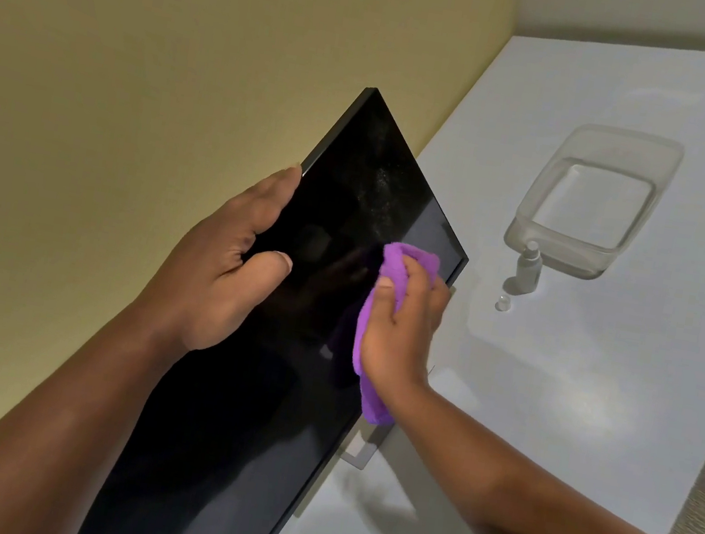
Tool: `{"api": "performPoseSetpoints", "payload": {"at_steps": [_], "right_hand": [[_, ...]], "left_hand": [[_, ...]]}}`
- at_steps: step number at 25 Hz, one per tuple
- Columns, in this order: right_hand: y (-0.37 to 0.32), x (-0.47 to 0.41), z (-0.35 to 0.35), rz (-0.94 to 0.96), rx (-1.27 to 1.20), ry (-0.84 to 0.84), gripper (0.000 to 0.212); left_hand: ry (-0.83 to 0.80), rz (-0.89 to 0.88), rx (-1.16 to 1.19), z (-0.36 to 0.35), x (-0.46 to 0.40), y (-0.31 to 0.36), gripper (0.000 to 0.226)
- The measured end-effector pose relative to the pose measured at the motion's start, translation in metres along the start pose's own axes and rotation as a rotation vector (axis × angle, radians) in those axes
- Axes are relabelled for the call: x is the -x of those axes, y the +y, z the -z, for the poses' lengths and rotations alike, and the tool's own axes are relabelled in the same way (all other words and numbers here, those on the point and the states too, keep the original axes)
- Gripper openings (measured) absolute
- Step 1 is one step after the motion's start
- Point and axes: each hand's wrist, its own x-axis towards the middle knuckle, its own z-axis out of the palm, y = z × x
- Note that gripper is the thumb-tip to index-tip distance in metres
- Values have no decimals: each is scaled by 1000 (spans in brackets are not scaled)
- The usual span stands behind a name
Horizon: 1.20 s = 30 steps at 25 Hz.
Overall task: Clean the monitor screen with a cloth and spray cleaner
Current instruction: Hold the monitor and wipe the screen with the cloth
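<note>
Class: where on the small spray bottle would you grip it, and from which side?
Grip the spray bottle round its body, from the right hand's side: it stands upright with the tub close behind it, so that side is free.

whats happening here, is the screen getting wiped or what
Yes. A person is wiping a dark monitor on a white table. The left hand grips the monitor's top edge while the right hand presses a purple cloth against the screen. A hazy patch shows above the cloth. A small spray bottle stands uncapped beside a clear container.
</note>
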Motion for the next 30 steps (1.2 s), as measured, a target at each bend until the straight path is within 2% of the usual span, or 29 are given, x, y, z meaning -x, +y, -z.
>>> {"api": "performPoseSetpoints", "payload": {"at_steps": [2,4,6,9,10,12,14,16,17,19,22,23,27,28,30], "right_hand": [[-8,12,-9,250,21,-62,36],[2,27,-7,365,19,-131,31],[24,27,3,292,30,-108,24],[35,3,9,-23,68,-25,25],[29,-2,7,-4,44,-7,24],[11,1,-3,183,-20,-35,25],[12,15,-6,369,-26,-143,29],[26,24,3,459,27,-235,27],[35,23,11,452,47,-249,23],[48,5,20,314,65,-157,25],[44,-29,14,-82,186,46,23],[41,-30,9,-108,181,61,23],[46,27,5,119,77,-58,22],[53,31,7,106,93,-65,24],[54,-2,12,-67,129,4,28]], "left_hand": [[0,2,-14,0,0,1,83],[-3,4,-19,0,0,1,84],[-6,6,-12,0,0,2,84],[-13,12,11,0,-1,0,83],[-15,15,19,-1,-1,-1,83],[-10,14,23,0,-1,-2,83],[-5,11,11,0,-2,-2,83],[-16,5,-25,0,-1,-1,83],[-25,0,-47,-1,0,-1,84],[-36,-5,-80,-2,0,-2,84],[-32,-12,-95,-2,-1,-5,85],[-31,-12,-88,-2,-1,-5,85],[-37,-13,-62,-2,-1,-4,85],[-37,-15,-59,-2,-1,-3,85],[-28,-20,-57,-2,-3,-3,85]]}}
